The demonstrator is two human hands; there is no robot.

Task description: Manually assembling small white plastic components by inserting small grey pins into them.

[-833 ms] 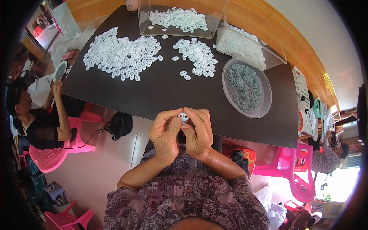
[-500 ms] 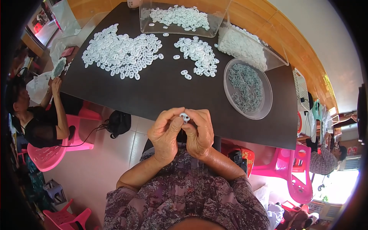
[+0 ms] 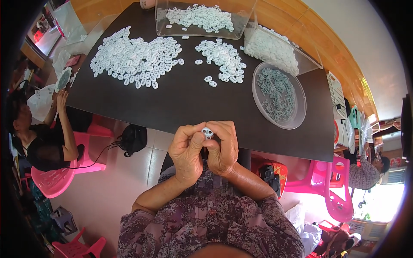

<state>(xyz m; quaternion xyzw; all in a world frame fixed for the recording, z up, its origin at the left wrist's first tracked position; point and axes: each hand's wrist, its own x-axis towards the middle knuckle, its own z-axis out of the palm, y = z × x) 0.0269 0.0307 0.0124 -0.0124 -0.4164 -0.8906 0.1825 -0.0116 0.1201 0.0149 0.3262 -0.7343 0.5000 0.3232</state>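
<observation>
My left hand (image 3: 186, 155) and my right hand (image 3: 224, 148) meet just over the near edge of the dark table (image 3: 146, 103). Between their fingertips they pinch a small white plastic oval piece with dark holes (image 3: 207, 132). Thumbs and forefingers close on it from both sides, covering its edges. Whether a second small part is in the fingers cannot be made out. Beyond my hands lie two loose white oval pieces (image 3: 210, 81), a small pile of the same pieces (image 3: 223, 59) and, to the left, a larger pile (image 3: 135, 58).
A round clear bowl (image 3: 298, 117) of thin grey-green parts (image 3: 276, 92) stands at the right. Clear bins (image 3: 160, 31) with white pieces line the far side. A person (image 3: 43, 142) sits at left near a pink chair (image 3: 56, 178); another pink chair (image 3: 316, 180) is at right.
The white piece has turned slightly between my fingertips, showing its holes more face-on. My hands stay almost in place. At the left, the other person's hand has shifted slightly.
</observation>
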